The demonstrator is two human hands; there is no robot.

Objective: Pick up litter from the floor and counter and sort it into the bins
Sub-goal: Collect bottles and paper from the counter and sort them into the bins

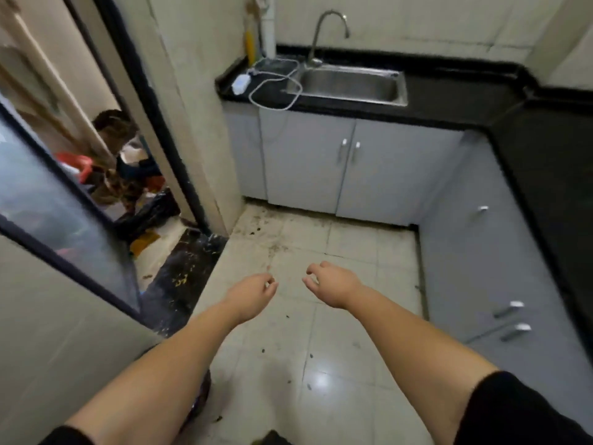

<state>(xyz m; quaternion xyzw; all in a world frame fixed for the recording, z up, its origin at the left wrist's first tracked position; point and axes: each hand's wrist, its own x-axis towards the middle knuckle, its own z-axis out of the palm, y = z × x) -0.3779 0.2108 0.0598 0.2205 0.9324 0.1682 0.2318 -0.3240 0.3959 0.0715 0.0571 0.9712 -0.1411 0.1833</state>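
My left hand [253, 292] and my right hand [330, 284] are stretched out side by side over the pale tiled floor [337, 316], fingers loosely curled and apart, nothing in either. Small dark specks of dirt [266, 226] lie scattered on the tiles, thickest near the cabinet base. The black counter [449, 104] runs along the back and right. A white device with a coiled cord [272, 85] lies on it left of the steel sink [349, 85]. No bin shows in this view.
Grey cabinet doors [308, 162] stand below the counter at the back and right. On the left, an open doorway [141, 175] shows a cluttered pile of bags and boxes on the floor beyond a dark speckled threshold [189, 261]. A glass-panelled door [64, 213] stands at far left.
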